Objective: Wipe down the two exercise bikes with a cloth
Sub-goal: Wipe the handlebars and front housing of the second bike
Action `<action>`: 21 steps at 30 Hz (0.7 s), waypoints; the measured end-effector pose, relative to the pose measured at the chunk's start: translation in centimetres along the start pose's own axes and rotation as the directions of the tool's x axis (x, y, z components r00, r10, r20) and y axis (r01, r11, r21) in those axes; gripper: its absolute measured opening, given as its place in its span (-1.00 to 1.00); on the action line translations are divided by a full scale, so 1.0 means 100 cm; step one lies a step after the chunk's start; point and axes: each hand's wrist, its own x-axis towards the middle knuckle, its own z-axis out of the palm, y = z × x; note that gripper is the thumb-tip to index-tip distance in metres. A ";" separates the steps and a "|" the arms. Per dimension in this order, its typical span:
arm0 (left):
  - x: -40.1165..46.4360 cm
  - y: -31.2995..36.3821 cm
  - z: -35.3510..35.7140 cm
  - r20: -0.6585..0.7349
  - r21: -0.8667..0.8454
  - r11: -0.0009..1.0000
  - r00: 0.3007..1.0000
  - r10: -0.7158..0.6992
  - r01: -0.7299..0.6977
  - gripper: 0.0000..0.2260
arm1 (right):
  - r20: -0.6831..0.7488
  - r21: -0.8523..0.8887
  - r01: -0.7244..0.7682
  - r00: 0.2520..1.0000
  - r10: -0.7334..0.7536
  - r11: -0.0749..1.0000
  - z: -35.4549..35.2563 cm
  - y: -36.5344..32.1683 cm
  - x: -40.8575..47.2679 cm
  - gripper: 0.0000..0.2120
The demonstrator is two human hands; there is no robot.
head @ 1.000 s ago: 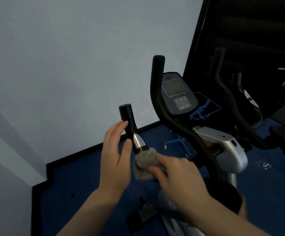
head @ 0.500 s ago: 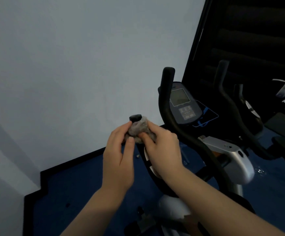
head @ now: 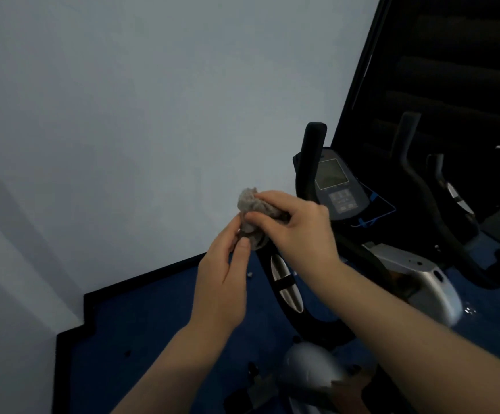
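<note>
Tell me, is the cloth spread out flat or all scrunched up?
Scrunched up. The cloth is a wrinkly grey wad, pinched by the right hand over the handlebar end.

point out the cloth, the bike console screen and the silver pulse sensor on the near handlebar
cloth (head: 254,204): head view, on the grey bunched fabric above the fingers
console screen (head: 331,174): head view, middle of the grey display
silver pulse sensor (head: 279,268): head view, upper metal strip on the near handlebar
</note>
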 end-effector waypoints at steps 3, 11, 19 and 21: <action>-0.001 -0.004 -0.003 -0.003 0.024 0.999 0.999 -0.034 0.034 -0.66 | -0.095 0.104 -0.163 0.980 0.173 0.981 0.005 0.001 -0.017 -0.73; -0.005 -0.002 0.005 0.038 -0.039 0.999 0.999 -0.032 0.033 -0.69 | 0.040 0.117 -0.247 0.969 0.244 0.962 0.001 0.005 -0.011 -0.89; -0.006 -0.003 0.006 0.009 -0.023 0.999 0.999 -0.038 0.038 -0.70 | 0.114 0.077 -0.279 0.956 0.269 0.957 -0.001 0.017 -0.016 -0.88; -0.007 -0.003 0.008 0.012 -0.034 0.999 0.999 -0.031 0.032 -0.69 | 0.078 0.127 -0.250 0.967 0.242 0.960 0.006 0.014 -0.015 -0.91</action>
